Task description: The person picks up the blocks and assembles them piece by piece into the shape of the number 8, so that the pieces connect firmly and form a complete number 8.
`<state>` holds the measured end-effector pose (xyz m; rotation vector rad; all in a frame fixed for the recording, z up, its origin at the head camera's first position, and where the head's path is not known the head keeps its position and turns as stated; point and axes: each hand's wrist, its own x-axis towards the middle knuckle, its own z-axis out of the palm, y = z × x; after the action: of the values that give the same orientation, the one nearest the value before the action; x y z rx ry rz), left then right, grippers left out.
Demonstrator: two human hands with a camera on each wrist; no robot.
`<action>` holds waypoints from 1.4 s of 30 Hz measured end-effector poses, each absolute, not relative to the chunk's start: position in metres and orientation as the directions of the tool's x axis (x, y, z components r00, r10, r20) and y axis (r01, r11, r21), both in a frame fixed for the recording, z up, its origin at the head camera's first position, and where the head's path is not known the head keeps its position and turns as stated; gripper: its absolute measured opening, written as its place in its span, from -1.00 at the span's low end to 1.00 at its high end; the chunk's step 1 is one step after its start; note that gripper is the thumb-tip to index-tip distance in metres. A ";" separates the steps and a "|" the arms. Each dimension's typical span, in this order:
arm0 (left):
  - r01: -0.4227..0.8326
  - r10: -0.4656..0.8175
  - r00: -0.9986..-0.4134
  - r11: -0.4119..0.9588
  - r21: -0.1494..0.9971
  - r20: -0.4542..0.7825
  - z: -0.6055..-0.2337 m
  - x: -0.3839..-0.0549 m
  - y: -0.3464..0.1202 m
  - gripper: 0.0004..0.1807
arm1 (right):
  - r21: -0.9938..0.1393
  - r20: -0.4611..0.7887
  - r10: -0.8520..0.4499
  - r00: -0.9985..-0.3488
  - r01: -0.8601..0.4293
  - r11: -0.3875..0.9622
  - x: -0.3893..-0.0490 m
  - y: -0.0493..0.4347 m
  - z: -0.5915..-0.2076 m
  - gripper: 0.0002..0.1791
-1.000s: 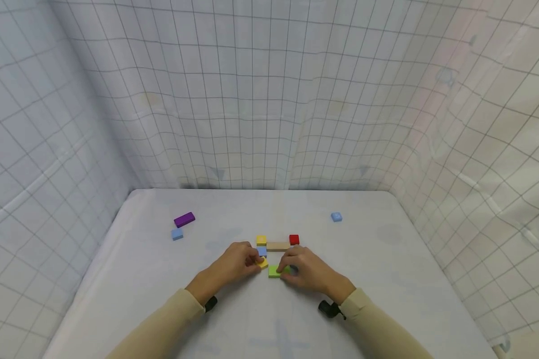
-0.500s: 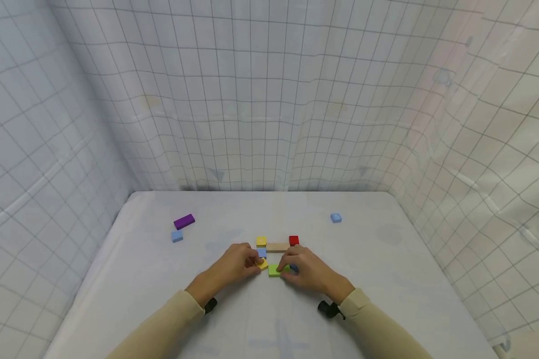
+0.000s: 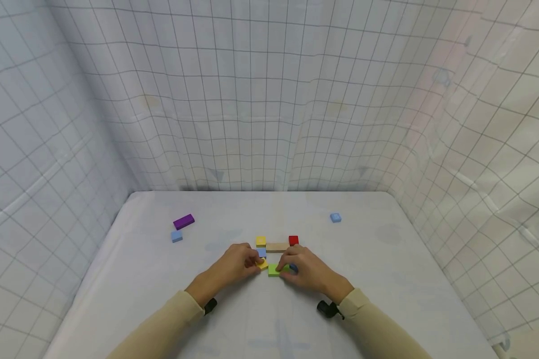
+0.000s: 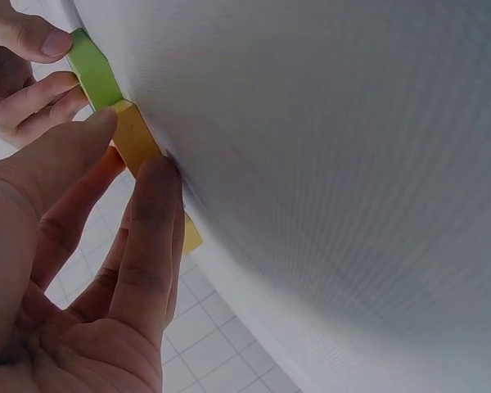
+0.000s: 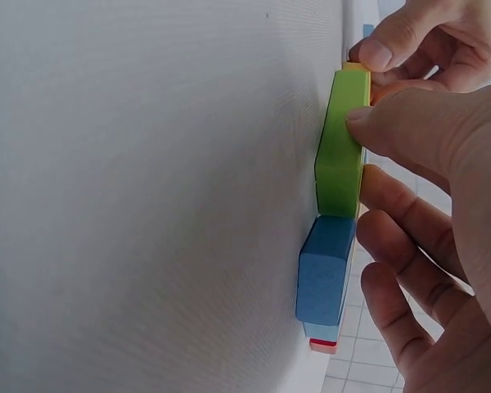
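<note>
My left hand (image 3: pixel 237 263) pinches a yellow block (image 4: pixel 137 139) between thumb and fingers, low over the white table. That block stands slightly turned beside the end of a green block (image 5: pixel 341 135). My right hand (image 3: pixel 310 269) holds the green block, thumb on its near side and fingers behind. A dark blue block (image 5: pixel 326 274) adjoins the green one's right end, partly hidden under the right hand in the head view. Behind the hands, a blue block (image 3: pixel 261 252), a second yellow block (image 3: pixel 261 241), a long wooden block (image 3: pixel 277 248) and a red block (image 3: pixel 293 240) outline a frame.
A purple block (image 3: pixel 184 221) and a small blue block (image 3: pixel 176 236) lie at the back left of the table (image 3: pixel 233 214). At the back right is a light blue block (image 3: pixel 335 217). White gridded curtains (image 3: pixel 269 99) enclose the back and both sides.
</note>
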<state>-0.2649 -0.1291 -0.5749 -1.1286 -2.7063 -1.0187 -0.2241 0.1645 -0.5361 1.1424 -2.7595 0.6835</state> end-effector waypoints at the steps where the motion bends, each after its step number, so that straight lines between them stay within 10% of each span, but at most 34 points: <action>1: 0.651 0.623 -0.731 0.517 0.556 0.278 -0.583 -0.269 -0.130 -0.88 | -0.371 0.236 -0.653 -0.720 -0.688 0.624 -0.224 0.165 -0.536 -0.86; 22: 0.516 0.566 -0.814 0.607 0.604 0.127 -0.526 -0.239 -0.118 -0.89 | -0.422 0.241 -0.537 -0.808 -0.586 0.692 -0.219 0.208 -0.533 -0.80; 34: 0.650 0.620 -0.731 0.506 0.567 0.285 -0.587 -0.268 -0.132 -0.89 | -0.414 0.224 -0.551 -0.804 -0.591 0.693 -0.218 0.208 -0.535 -0.80; 42: 0.610 0.613 -0.753 0.511 0.606 0.241 -0.559 -0.255 -0.127 -0.88 | -0.420 0.222 -0.554 -0.803 -0.591 0.689 -0.219 0.207 -0.535 -0.80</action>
<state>-0.2554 -0.1266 -0.5588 -1.1063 -2.7337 -1.0939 -0.2185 0.2073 -0.5345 0.9565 -2.8155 0.7415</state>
